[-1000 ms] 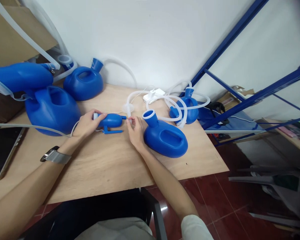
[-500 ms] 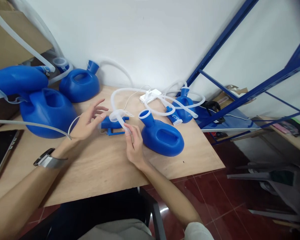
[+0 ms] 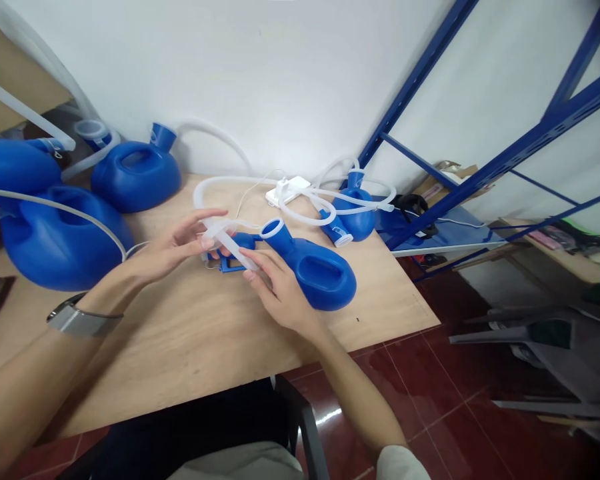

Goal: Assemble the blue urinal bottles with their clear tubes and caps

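Note:
Both my hands meet over the middle of a wooden table. My left hand pinches the flared end of a clear plastic tube between thumb and fingertips. My right hand grips the same tube a little lower down. Under the tube lies a small blue pump-like part with a flat base, partly hidden by my fingers. A blue jug with an open neck sits just right of my right hand. The tube loops away toward the back of the table.
Large blue jugs stand at the left and back left. Another small blue jug wrapped in tubing and a white box are at the back right. A blue metal rack stands to the right over a red tile floor.
My left hand let go of the blue pump part, which stayed on the table, and took the tube's flared end. My right hand lifted the tube toward me. The view shifted right.

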The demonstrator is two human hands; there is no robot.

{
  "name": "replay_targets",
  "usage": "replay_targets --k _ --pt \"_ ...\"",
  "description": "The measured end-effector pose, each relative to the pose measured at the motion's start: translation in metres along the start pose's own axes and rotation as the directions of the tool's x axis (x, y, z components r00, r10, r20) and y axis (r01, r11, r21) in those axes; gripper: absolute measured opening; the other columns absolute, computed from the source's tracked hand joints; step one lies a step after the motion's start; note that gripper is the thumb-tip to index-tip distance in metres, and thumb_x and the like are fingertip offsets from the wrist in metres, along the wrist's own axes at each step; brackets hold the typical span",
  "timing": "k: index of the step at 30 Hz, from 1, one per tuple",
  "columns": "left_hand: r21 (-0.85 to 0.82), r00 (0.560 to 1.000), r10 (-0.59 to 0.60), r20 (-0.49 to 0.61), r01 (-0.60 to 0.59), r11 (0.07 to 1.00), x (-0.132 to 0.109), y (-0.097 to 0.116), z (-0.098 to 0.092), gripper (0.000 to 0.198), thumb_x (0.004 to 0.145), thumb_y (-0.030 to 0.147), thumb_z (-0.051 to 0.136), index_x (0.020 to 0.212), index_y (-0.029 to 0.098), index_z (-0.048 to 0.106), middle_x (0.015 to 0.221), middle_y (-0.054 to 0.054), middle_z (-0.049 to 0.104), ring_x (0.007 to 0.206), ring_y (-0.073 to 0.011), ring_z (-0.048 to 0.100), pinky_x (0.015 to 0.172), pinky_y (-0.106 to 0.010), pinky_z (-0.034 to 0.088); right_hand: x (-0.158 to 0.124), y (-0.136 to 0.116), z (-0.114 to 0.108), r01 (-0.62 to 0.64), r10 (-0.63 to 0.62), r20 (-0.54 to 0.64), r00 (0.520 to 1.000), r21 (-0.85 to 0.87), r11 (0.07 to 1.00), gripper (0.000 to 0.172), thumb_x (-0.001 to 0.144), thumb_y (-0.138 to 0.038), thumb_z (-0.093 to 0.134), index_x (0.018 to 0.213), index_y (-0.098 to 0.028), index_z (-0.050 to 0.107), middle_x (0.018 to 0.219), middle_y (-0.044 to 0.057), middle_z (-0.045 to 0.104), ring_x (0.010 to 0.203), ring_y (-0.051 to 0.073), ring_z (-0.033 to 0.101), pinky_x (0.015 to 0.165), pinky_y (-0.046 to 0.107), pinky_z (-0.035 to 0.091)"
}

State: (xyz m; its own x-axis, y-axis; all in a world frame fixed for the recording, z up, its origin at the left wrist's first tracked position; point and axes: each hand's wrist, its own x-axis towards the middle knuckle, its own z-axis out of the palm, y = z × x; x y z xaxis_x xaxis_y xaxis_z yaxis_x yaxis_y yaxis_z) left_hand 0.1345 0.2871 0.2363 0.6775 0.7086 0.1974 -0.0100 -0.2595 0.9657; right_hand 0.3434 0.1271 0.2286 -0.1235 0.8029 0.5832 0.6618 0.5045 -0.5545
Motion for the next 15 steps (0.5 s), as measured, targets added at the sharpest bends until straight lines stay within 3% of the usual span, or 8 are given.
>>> replay_targets --k 3,7,11,15 --pt "-0.036 0.999 0.038 -0.003 -0.038 0.999 0.013 0.006 0.0 0.088 0.088 0.054 0.08 0.164 0.022 0.05 0.127 -0.011 0.076 0.112 -0.0303 0.074 0.102 -0.047 0.06 0.001 0.002 -0.03 0.033 -0.044 -0.03 0.999 -0.28 0.959 0.048 0.113 -0.043 0.052 0.154 -0.019 0.057 0.145 0.01 0.068 0.14 0.025 0.059 0.123 0.044 0.044" --pt "-0.008 0.994 0.075 -0.084 -0.076 0.997 0.033 0.009 0.004 0.08 0.095 0.05 0.076 0.164 0.019 0.049 0.134 -0.012 0.073 0.111 -0.0272 0.075 0.104 -0.047 0.061 -0.008 0.026 -0.069 -0.161 0.006 -0.266 0.964 -0.565 0.81 0.052 0.112 -0.047 0.051 0.148 -0.012 0.064 0.145 0.017 0.066 0.143 0.035 0.053 0.122 0.054 0.04" --pt "0.068 0.989 0.066 -0.132 -0.057 0.996 0.047 0.01 0.021 0.086 0.087 0.056 0.08 0.161 0.02 0.055 0.13 -0.013 0.074 0.11 -0.0277 0.075 0.1 -0.042 0.063 -0.016 0.049 -0.089 -0.316 0.237 -0.211 0.948 -0.548 0.774 0.052 0.111 -0.055 0.051 0.14 -0.016 0.07 0.136 0.015 0.071 0.128 0.034 0.064 0.109 0.051 0.05" --pt "0.158 0.996 0.085 0.015 -0.087 0.984 0.053 0.008 0.042 0.081 0.09 0.054 0.076 0.162 0.023 0.056 0.132 -0.013 0.074 0.12 -0.0304 0.073 0.104 -0.042 0.061 -0.017 0.055 -0.085 -0.413 0.385 -0.168 0.908 -0.527 0.743 0.05 0.111 -0.058 0.048 0.131 -0.021 0.074 0.129 0.009 0.076 0.117 0.035 0.072 0.092 0.047 0.054"
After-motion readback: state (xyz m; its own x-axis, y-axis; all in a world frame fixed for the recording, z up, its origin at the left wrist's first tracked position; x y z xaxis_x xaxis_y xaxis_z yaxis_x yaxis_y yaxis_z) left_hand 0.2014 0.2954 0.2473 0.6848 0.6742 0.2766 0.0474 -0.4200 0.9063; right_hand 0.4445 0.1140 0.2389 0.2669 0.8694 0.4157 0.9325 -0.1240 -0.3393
